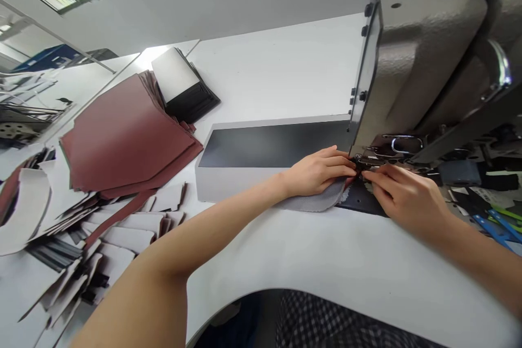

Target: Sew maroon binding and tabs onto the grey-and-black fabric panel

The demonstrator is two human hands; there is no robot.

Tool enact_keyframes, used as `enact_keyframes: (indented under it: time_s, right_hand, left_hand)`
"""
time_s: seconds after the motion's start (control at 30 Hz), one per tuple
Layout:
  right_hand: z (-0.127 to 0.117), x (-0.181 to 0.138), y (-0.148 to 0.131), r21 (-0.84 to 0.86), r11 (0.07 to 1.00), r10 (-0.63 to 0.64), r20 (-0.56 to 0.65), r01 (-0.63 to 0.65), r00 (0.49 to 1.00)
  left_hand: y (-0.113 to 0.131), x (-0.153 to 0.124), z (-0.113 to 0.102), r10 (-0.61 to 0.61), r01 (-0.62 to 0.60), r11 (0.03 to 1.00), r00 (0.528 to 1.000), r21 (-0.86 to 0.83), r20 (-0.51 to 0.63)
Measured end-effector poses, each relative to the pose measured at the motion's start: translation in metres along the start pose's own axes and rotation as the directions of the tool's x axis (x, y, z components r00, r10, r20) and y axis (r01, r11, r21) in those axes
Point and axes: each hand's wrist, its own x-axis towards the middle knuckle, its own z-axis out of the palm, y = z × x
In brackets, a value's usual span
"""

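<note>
Grey fabric piece point(314, 204) lies on the table point(326, 261) under the sewing machine's presser foot point(361, 163). Left hand point(320, 171) presses it flat, fingers extended; right hand point(402, 193) fingertips pinch its edge.

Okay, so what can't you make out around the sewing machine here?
Head view, all:
- Needle: hidden behind the fingertips of the left hand and right hand.
- Gray piece: mostly under the left hand; grip unclear.
- Sewing machine: cut off by top and right edges.
- Blue items: cut by right edge, too small to name.
</note>
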Motion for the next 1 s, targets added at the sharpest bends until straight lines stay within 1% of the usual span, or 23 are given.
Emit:
enact_keyframes:
  time_s: [0.07, 0.13, 0.17, 0.23, 0.3, 0.37, 0.5, 0.6, 0.67, 0.77, 0.87, 0.93, 1.0]
  right_hand:
    - [-0.003, -0.002, 0.002, 0.071, 0.991, 0.112, 0.004, -0.112, 0.994]
    - [-0.009, -0.003, 0.000, 0.129, 0.968, 0.213, 0.052, -0.218, 0.976]
    - [-0.013, -0.003, -0.003, 0.155, 0.952, 0.253, 0.086, -0.263, 0.964]
    - [-0.021, -0.004, -0.013, 0.193, 0.927, 0.292, 0.161, -0.320, 0.943]
    - [-0.027, -0.005, -0.026, 0.196, 0.925, 0.287, 0.195, -0.324, 0.938]
    - [-0.028, -0.007, -0.038, 0.176, 0.939, 0.265, 0.179, -0.296, 0.947]
    - [-0.021, -0.017, -0.054, 0.139, 0.957, 0.238, 0.121, -0.254, 0.964]
    - [-0.017, -0.022, -0.061, 0.108, 0.970, 0.211, 0.070, -0.217, 0.975]
    - [-0.016, -0.024, -0.064, 0.092, 0.972, 0.212, 0.038, -0.215, 0.977]
    - [-0.016, -0.025, -0.067, 0.067, 0.976, 0.206, 0.005, -0.206, 0.979]
    - [-0.018, -0.030, -0.065, 0.083, 0.978, 0.190, 0.052, -0.194, 0.980]
    - [-0.022, -0.034, -0.062, 0.138, 0.968, 0.189, 0.135, -0.207, 0.973]
    - [-0.027, -0.036, -0.057, 0.217, 0.947, 0.193, 0.210, -0.238, 0.958]
  left_hand:
    - [0.012, -0.001, 0.007, -0.057, 0.057, 0.998, 0.998, 0.009, -0.032]
    - [0.031, -0.001, 0.018, -0.181, 0.186, 0.982, 0.978, 0.041, -0.101]
    - [0.041, -0.001, 0.023, -0.253, 0.263, 0.963, 0.957, 0.056, -0.140]
    - [0.060, 0.000, 0.032, -0.359, 0.377, 0.923, 0.914, 0.071, -0.187]
    - [0.071, 0.000, 0.036, -0.395, 0.415, 0.907, 0.898, 0.073, -0.191]
    - [0.074, 0.001, 0.036, -0.393, 0.411, 0.909, 0.901, 0.071, -0.183]
    - [0.071, 0.001, 0.034, -0.401, 0.415, 0.908, 0.899, 0.049, -0.177]
    - [0.071, 0.001, 0.032, -0.407, 0.419, 0.907, 0.898, 0.039, -0.165]
    - [0.073, 0.001, 0.032, -0.407, 0.418, 0.907, 0.900, 0.048, -0.159]
    - [0.072, 0.000, 0.033, -0.378, 0.395, 0.916, 0.909, 0.072, -0.174]
    - [0.070, -0.002, 0.035, -0.297, 0.319, 0.944, 0.933, 0.086, -0.204]
    - [0.070, -0.003, 0.035, -0.244, 0.265, 0.960, 0.949, 0.090, -0.198]
    - [0.071, -0.003, 0.034, -0.215, 0.234, 0.967, 0.962, 0.098, -0.168]
